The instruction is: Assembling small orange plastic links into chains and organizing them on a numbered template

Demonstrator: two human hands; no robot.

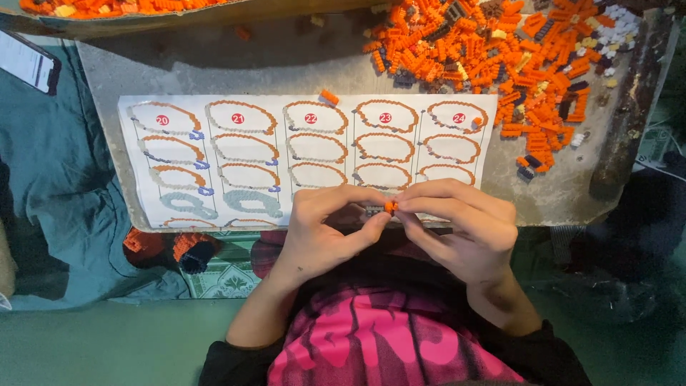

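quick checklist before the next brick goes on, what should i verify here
1. Small orange brick pinched between both hands: ok.
2. Left hand and right hand meet at the fingertips over the board's near edge: ok.
3. Instruction sheet lies flat, most step pictures unhidden: ok.
4. Brick pile lies beyond the sheet, to the right: ok.
5. Stray orange brick on the sheet's top edge: not ok.
6. Brick fully seated: cannot tell.

Your left hand [321, 229] and right hand [461, 225] meet fingertip to fingertip over the near edge of the instruction sheet [300, 154], pinching a small brick piece [389, 206] between them. Brick pile [500, 57] lies on the board [214, 68], beyond the sheet, right. Phone [28, 61] far left.
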